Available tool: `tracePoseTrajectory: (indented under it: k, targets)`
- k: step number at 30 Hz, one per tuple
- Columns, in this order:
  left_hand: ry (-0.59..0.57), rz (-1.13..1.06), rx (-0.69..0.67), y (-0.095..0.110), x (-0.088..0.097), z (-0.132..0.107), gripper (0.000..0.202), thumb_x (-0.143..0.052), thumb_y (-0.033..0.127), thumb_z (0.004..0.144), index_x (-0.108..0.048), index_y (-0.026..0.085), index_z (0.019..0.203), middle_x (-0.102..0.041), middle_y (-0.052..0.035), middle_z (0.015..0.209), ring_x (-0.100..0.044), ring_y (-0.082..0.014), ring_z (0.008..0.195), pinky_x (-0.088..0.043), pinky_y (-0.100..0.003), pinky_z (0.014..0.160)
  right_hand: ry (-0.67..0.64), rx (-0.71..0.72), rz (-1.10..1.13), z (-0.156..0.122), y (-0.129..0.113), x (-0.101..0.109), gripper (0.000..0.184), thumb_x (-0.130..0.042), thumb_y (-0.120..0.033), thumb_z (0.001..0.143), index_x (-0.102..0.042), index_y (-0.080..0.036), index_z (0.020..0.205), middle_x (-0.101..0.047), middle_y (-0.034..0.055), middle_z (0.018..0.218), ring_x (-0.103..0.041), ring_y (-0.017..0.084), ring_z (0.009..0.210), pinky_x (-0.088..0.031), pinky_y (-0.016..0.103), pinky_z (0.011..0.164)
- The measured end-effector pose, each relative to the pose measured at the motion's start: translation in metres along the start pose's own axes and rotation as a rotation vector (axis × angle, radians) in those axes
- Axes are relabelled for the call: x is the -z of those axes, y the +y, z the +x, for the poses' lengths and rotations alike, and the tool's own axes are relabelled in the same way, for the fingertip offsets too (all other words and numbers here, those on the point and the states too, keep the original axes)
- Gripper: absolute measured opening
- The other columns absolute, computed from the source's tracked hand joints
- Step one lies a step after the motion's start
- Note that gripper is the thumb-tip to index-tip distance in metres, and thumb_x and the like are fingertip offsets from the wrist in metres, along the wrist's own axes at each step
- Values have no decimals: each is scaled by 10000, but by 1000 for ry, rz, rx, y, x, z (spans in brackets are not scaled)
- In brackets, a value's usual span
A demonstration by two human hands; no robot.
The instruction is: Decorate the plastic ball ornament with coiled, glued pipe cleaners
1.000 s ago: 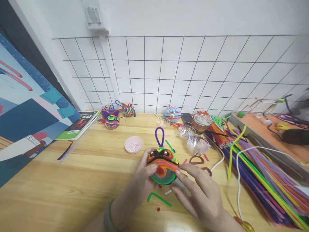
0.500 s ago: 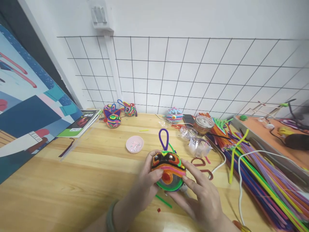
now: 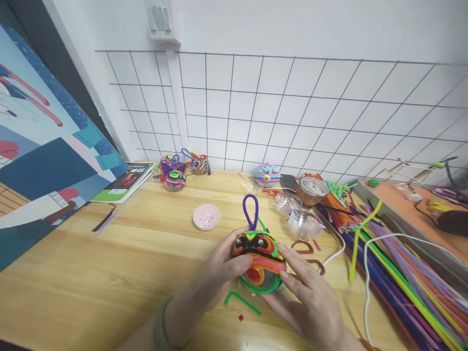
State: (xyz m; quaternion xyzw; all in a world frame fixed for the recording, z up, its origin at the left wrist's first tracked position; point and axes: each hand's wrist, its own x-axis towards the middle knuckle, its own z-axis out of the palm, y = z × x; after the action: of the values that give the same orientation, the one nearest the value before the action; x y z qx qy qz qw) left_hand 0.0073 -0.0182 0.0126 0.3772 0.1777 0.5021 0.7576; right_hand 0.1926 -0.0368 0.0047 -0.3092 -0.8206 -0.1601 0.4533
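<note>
Between my two hands is a round pipe-cleaner ornament [image 3: 260, 263] with a dark-and-orange face, green edging and a purple loop standing on top. My left hand [image 3: 223, 270] grips its left side, the thumb lying across the front near the orange-red spot. On the other side my right hand [image 3: 307, 287] holds it with fingertips at the right edge and the thumb below. Part of its lower surface looks grey and uncovered. Below it on the table lie a bent green pipe cleaner [image 3: 243, 301] and a small red bit [image 3: 241, 317].
A pink dish [image 3: 206, 217] of small shiny pieces sits left of the ornament. Clear plastic half-shells [image 3: 305, 224], red-handled scissors [image 3: 314, 265] and a pile of pipe cleaners [image 3: 398, 273] lie to the right, with a white cable [image 3: 366, 282]. Finished ornaments [image 3: 174, 179] stand by the wall grid.
My left thumb has slid slightly further across the ornament's front. More of the bent green pipe cleaner shows below my hands. The whole view has shifted a little.
</note>
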Motion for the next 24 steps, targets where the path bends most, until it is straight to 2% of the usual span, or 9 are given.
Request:
tracePoseTrajectory:
  k: [6,11,19,24]
  targets:
    - [70,70,23,-1,1,1,505,-745,239,728,-587,183,1204,-687,-109,1143,-619,-285,1086,-446,-415,968,-31,-5,42,-5,0,-3,380,-667,-184,848,-496,-194,1187,-651,171,1213,-632,266,1133,-567,468,895]
    - [75,51,9,-4,2,3,493,-747,239,718,-595,184,1184,-695,-101,1123,-618,-282,1089,-438,-417,982,-52,21,38,-8,3,-4,392,-662,-180,852,-489,-179,1204,-635,185,1224,-599,271,1176,-552,482,914]
    - [9,51,-2,-2,-1,2,453,-732,254,741,-600,197,1171,-688,-93,1130,-637,-253,1047,-467,-370,933,-91,42,17,-11,8,-5,377,-645,-217,866,-482,-179,1204,-618,190,1246,-567,270,1214,-560,468,905]
    - [83,71,9,-1,-3,2,505,-784,247,667,-599,187,1134,-694,-78,1073,-639,-233,1007,-471,-339,907,-110,47,40,-9,6,-6,362,-647,-180,861,-486,-144,1183,-604,225,1249,-552,284,1227,-532,491,937]
